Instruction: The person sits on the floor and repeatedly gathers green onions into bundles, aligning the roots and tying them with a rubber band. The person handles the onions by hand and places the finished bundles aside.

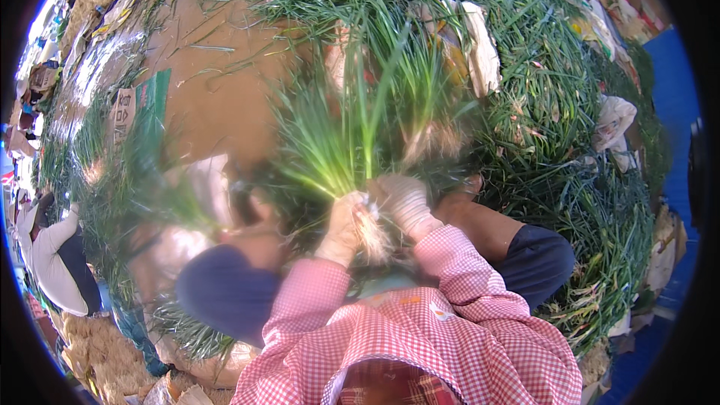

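Note:
My left hand (342, 228), in a pale glove, is closed around a bunch of green onions (329, 163). Their leaves fan away from me, and pale stringy roots (372, 239) hang below the fist. My right hand (402, 202), gloved too, is curled beside the left at the foot of a brighter upright stalk (368, 143). Blur hides whether its fingers grip that stalk. Just beyond the right hand lies another bundle of green onions (424, 90), its roots (433, 140) towards me.
Loose green onions (540, 90) are heaped along my right side. Brown muddy ground (225, 79) shows ahead to the left, near a green-and-tan printed sack (151, 101). A blurred bundle (188, 205) lies by my left knee (228, 287). Another person (56, 259) is low at far left.

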A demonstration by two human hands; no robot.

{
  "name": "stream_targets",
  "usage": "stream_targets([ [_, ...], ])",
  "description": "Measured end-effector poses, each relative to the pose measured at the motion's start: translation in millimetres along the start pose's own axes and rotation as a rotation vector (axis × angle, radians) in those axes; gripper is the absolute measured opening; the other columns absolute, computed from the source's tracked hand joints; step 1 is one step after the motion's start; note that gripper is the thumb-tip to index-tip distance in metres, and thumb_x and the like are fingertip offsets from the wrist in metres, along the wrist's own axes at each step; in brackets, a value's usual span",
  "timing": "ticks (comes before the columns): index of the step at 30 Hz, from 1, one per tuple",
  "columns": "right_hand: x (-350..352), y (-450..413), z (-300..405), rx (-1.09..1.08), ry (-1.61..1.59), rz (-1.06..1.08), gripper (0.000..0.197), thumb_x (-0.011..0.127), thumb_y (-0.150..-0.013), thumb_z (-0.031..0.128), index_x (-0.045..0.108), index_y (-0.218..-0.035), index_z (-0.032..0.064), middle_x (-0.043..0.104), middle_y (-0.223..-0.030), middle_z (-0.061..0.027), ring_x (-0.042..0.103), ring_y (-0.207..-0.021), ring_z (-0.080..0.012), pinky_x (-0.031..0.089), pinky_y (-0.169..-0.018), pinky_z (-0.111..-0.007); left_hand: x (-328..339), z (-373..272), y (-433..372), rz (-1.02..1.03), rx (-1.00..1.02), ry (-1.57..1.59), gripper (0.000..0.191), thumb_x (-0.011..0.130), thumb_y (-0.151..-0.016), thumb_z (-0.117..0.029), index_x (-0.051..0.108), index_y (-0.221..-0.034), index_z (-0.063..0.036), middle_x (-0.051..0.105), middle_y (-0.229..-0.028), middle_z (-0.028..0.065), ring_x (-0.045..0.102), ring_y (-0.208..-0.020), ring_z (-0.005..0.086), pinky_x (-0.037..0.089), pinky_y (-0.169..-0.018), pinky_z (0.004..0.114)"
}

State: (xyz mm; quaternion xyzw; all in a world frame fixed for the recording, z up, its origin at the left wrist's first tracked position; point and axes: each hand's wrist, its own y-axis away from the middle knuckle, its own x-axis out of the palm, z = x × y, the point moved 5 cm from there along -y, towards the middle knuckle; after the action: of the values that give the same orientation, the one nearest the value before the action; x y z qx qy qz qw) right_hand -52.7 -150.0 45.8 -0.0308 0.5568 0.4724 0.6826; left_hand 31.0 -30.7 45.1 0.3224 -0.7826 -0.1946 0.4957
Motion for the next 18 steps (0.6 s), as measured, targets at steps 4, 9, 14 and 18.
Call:
stream_targets([
  [4,17,6,-71,0.198,-0.12,0.095,0.027,0.057,-0.088,0.021,0.064,-0.108,0.0046,0.066,-0.111,-0.0102,0.065,-0.098,-0.0264,0.051,-0.079,-0.035,25,-25,17,0.407,0.043,0.271,0.015,0.063,-0.083,-0.015,0.064,-0.09,-0.0014,0.065,-0.085,0.0105,0.064,-0.083,0.0227,0.055,-0.067,0.036],
  [9,34,43,-93,0.154,-0.092,0.89,0.042,0.061,-0.087,0.022,0.055,-0.128,0.0117,0.057,-0.128,-0.0109,0.058,-0.113,-0.0249,0.049,-0.09,-0.036,23,-35,11,0.269,0.077,0.132,0.03,0.054,-0.079,0.006,0.06,-0.108,0.0001,0.064,-0.098,0.0132,0.064,-0.097,0.0277,0.051,-0.094,0.051],
  [14,-67,-42,-88,0.271,-0.017,-0.22,0.051,0.058,-0.09,0.025,0.045,-0.136,0.0083,0.046,-0.141,-0.0122,0.048,-0.126,-0.0273,0.046,-0.097,-0.034,12,-2,-12,0.084,-0.203,0.153,0.03,0.06,-0.083,0.002,0.058,-0.113,0.0004,0.065,-0.107,0.0151,0.065,-0.09,0.0284,0.058,-0.076,0.039],
  [18,-73,-70,-94,0.486,0.165,-0.009,0.048,0.053,-0.093,0.029,0.044,-0.134,0.005,0.048,-0.139,-0.0142,0.049,-0.125,-0.0294,0.047,-0.096,-0.032,17,-5,-7,0.225,-0.334,0.181,0.033,0.061,-0.085,-0.008,0.054,-0.114,0.0062,0.064,-0.09,0.0106,0.063,-0.073,0.0157,0.055,-0.063,0.022],
])
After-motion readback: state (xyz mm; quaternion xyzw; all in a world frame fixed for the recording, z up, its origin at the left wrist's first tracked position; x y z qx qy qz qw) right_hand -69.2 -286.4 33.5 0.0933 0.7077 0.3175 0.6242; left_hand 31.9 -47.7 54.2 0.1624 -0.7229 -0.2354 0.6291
